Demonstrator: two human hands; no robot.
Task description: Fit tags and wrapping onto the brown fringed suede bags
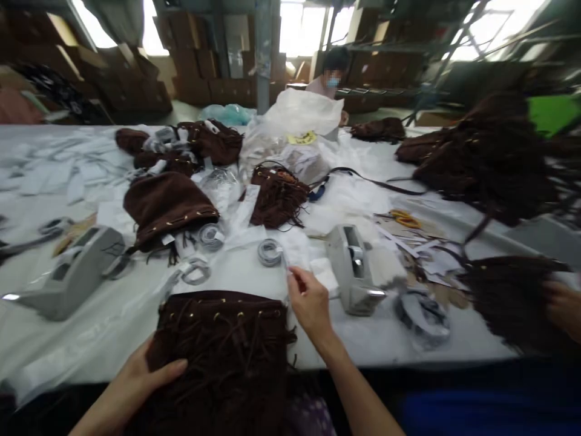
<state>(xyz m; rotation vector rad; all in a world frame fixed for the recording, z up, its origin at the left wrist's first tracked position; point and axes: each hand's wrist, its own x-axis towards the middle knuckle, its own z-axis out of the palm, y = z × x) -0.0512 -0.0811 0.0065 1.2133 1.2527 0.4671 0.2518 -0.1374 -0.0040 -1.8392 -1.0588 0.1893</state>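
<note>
A dark brown fringed drawstring bag (227, 351) with gold eyelets is upright at the table's near edge. My left hand (145, 375) grips its left side, thumb on the front and fingers behind. To the right of the bag, my right hand (311, 303) is pinched at the pale end of a grey coiled strap (270, 252), which rests on the table. What lies between the fingertips is small and partly hidden. Close by my right hand stands a grey tape dispenser (351, 266).
Another tape dispenser (79, 266) is at left. More brown bags (167, 206) and plastic wrap lie behind. Yellow-handled scissors (405, 219) and paper scraps are at right. A co-worker's hand (563, 306) holds a fringed bag (503, 297); a masked person (324, 82) is across the table.
</note>
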